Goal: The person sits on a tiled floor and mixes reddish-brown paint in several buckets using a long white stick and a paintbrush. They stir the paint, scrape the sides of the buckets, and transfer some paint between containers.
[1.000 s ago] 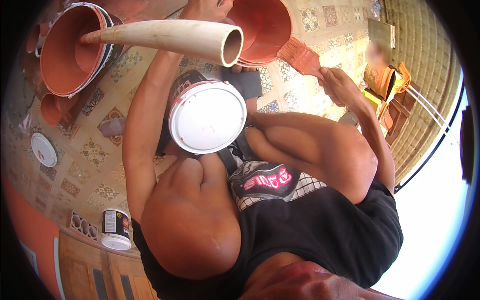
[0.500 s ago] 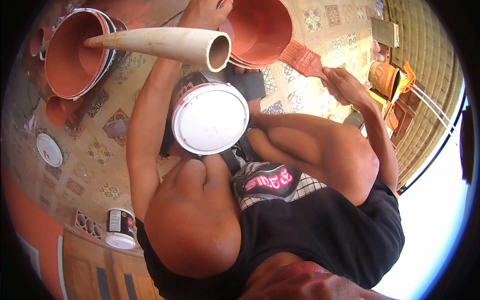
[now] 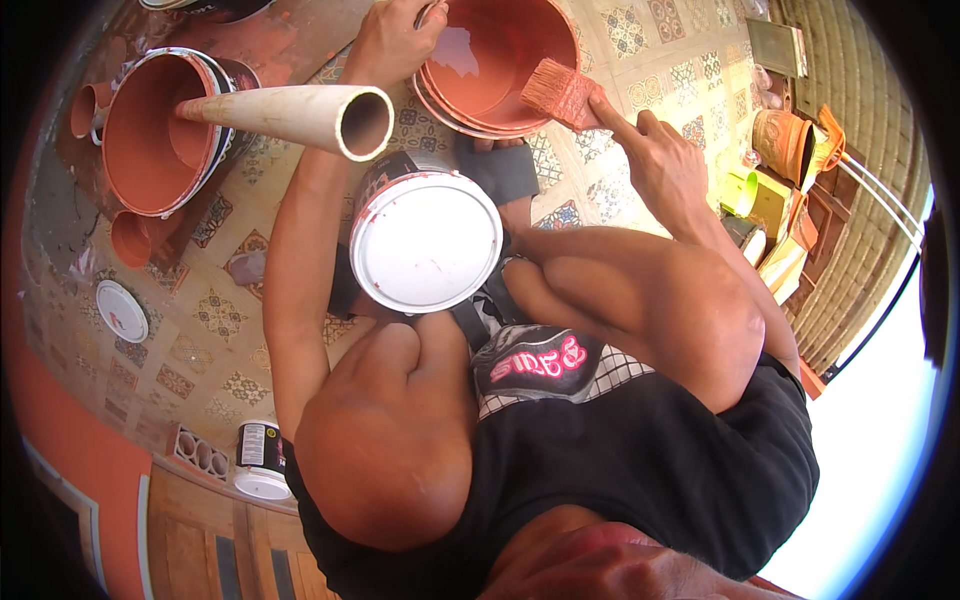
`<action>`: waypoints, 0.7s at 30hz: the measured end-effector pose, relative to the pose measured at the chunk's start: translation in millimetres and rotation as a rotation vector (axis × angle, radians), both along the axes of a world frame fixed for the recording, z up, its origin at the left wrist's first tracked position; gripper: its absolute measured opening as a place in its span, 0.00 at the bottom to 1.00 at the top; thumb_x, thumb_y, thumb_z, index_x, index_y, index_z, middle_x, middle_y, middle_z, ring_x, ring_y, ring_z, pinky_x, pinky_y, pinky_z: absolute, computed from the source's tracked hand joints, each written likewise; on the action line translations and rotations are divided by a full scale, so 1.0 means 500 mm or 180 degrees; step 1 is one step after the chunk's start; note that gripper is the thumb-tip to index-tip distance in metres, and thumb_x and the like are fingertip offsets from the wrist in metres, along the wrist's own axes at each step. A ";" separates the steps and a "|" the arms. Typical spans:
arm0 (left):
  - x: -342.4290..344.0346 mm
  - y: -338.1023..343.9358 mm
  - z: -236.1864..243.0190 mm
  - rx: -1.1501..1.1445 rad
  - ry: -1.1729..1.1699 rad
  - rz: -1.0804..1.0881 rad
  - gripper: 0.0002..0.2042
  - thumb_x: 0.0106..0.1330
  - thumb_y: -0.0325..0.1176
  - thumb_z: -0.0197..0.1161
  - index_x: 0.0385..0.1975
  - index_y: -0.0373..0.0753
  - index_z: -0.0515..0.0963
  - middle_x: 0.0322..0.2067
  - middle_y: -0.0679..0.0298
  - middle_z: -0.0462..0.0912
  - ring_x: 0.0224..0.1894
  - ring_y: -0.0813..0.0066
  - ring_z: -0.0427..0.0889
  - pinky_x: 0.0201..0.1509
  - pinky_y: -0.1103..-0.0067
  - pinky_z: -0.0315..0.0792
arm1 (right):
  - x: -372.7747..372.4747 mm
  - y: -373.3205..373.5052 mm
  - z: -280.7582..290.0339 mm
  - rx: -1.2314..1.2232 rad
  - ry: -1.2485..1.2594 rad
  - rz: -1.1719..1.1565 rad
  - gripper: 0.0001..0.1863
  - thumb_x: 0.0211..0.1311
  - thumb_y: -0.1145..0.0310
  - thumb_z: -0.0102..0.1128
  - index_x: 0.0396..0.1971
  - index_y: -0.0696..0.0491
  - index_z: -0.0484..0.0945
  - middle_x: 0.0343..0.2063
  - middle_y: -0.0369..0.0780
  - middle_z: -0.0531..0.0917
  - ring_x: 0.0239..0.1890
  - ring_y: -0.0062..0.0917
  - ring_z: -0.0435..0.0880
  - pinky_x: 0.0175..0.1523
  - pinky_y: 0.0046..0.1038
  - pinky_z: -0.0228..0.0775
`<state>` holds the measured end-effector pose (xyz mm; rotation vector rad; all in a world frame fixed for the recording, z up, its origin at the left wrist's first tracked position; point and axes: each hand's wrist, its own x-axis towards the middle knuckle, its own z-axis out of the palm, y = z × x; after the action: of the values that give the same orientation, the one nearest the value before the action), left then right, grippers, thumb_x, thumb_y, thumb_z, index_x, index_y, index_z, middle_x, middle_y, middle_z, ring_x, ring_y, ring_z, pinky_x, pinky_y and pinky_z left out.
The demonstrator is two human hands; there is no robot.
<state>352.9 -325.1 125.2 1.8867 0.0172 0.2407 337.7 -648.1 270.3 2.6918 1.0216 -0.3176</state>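
A paintbrush with bristles coated in terracotta-coloured paint is gripped in my right hand. Its bristles are at the right rim of a bucket whose inside is the same reddish colour, with a wet, shiny patch on the left. My left hand has its fingers curled at that bucket's left rim and appears to hold it. Between my knees, close below the bucket, is a white paint bucket with red smears along its edge, its flat round face toward me.
To the left a wide pale pipe slants out of another paint-coated bucket. A white lid lies on the patterned tile floor. A small bucket stands lower left. At right are an orange pot and a lime-green container.
My right hand has brought the brush leftward and up, from the bucket's outer side to its rim. My left hand stays at the bucket. The whole view has shifted slightly.
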 end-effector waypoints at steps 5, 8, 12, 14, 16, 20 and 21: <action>-0.002 0.001 0.004 0.0026 0.0154 0.0014 0.18 0.73 0.32 0.56 0.59 0.37 0.80 0.38 0.39 0.85 0.40 0.60 0.90 0.41 0.68 0.80 | -0.011 -0.025 0.040 -0.0241 0.0121 -0.0123 0.31 0.68 0.72 0.60 0.69 0.30 0.73 0.27 0.38 0.77 0.29 0.33 0.83 0.34 0.39 0.74; -0.005 0.001 0.008 0.0034 0.0333 0.0026 0.17 0.73 0.33 0.56 0.59 0.38 0.80 0.37 0.39 0.85 0.39 0.60 0.90 0.40 0.68 0.80 | -0.004 -0.038 0.067 -0.0352 0.0306 -0.0216 0.31 0.69 0.71 0.60 0.70 0.32 0.72 0.28 0.39 0.78 0.27 0.36 0.82 0.34 0.39 0.74; -0.004 -0.002 0.009 0.0007 0.0123 0.0031 0.18 0.73 0.33 0.56 0.59 0.37 0.80 0.35 0.40 0.85 0.37 0.60 0.90 0.39 0.68 0.80 | 0.017 -0.038 0.093 0.0402 0.0856 -0.0765 0.18 0.74 0.70 0.56 0.61 0.46 0.77 0.22 0.40 0.77 0.22 0.35 0.78 0.29 0.35 0.70; -0.003 -0.002 0.009 0.0035 -0.0093 0.0079 0.18 0.73 0.33 0.56 0.58 0.36 0.80 0.36 0.40 0.85 0.38 0.59 0.90 0.40 0.68 0.80 | 0.027 -0.023 0.088 0.1172 0.1810 -0.2046 0.13 0.81 0.61 0.47 0.49 0.54 0.77 0.16 0.32 0.68 0.16 0.18 0.66 0.23 0.24 0.59; -0.001 0.000 0.011 0.0110 0.0113 0.0034 0.18 0.73 0.33 0.56 0.58 0.35 0.80 0.37 0.40 0.85 0.39 0.58 0.90 0.41 0.68 0.80 | 0.042 0.000 0.063 0.1452 0.2583 -0.2535 0.18 0.83 0.55 0.43 0.45 0.54 0.77 0.16 0.28 0.64 0.17 0.13 0.60 0.21 0.21 0.54; -0.004 0.003 0.019 0.0030 0.0161 0.0037 0.18 0.73 0.32 0.56 0.59 0.35 0.80 0.40 0.39 0.86 0.42 0.57 0.90 0.43 0.68 0.80 | 0.074 0.026 0.006 0.1200 0.2896 -0.2901 0.21 0.83 0.50 0.41 0.37 0.52 0.75 0.15 0.26 0.60 0.15 0.11 0.56 0.19 0.21 0.50; -0.007 0.001 0.021 -0.0079 -0.0131 0.0078 0.18 0.72 0.32 0.56 0.59 0.35 0.80 0.40 0.39 0.86 0.41 0.57 0.90 0.44 0.68 0.80 | 0.077 0.022 0.001 0.1022 0.2851 -0.2910 0.21 0.83 0.51 0.42 0.37 0.52 0.74 0.15 0.26 0.60 0.15 0.11 0.56 0.19 0.21 0.49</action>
<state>349.6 -324.7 135.9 1.8572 0.0153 0.2946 376.4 -637.3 270.7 3.1582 -0.1781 -1.7430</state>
